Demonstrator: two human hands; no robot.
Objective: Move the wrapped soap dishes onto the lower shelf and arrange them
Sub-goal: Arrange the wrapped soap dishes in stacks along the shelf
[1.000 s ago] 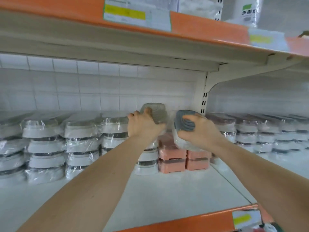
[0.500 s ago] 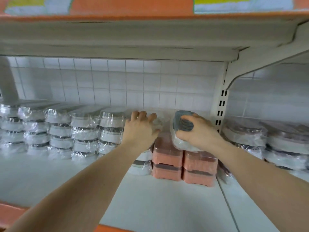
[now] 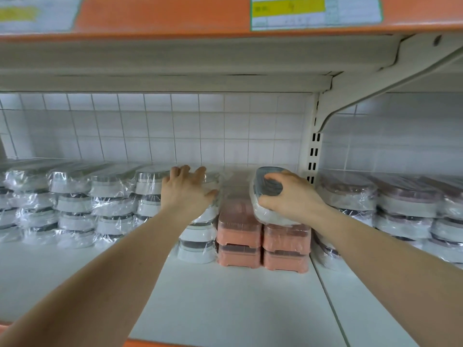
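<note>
shelf (image 3: 225,296) carrying stacks along the back | left hand (image 3: 186,194) lying on wrapped stack (image 3: 198,236) – just right: boxed stacks (image 3: 238,236) | right hand (image 3: 292,197) holding soap dish (image 3: 269,196) atop them

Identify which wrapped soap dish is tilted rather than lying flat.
The grey-topped soap dish gripped by the right hand, tipped above the pink stacks; all others lie flat.
</note>
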